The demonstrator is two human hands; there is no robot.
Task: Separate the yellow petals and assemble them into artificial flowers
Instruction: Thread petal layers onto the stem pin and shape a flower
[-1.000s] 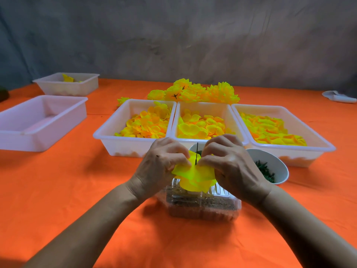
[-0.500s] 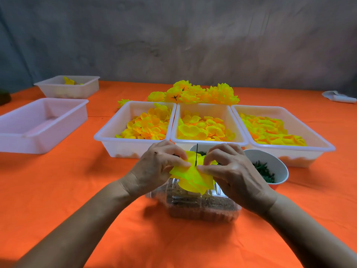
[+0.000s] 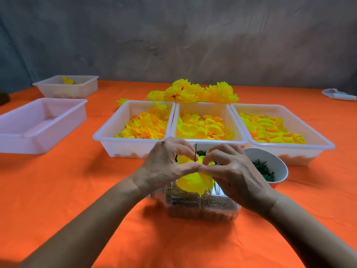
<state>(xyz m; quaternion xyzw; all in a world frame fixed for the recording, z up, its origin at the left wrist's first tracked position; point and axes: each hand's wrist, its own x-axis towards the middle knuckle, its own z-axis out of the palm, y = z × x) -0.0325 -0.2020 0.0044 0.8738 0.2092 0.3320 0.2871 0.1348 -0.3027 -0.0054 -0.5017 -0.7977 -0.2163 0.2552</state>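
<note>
Above the clear container (image 3: 201, 206) at the near centre of the desk (image 3: 58, 190), the left hand (image 3: 166, 165) and right hand (image 3: 231, 171) both pinch one yellow petal layer (image 3: 193, 183), which is threaded on a thin dark pin (image 3: 195, 152). Judged light, soft and easily creased, it is best held close to its centre hole, beside the pin. Loose petals (image 3: 202, 126) fill three trays behind.

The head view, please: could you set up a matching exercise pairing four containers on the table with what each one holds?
Things:
1. Bowl
2. Clear box
3. Middle tray
4. Near left tray

Contents:
A. yellow petals
B. nothing visible
C. dark green bits
D. brown filling

Pairs: 1-C, 2-D, 3-A, 4-B
</note>
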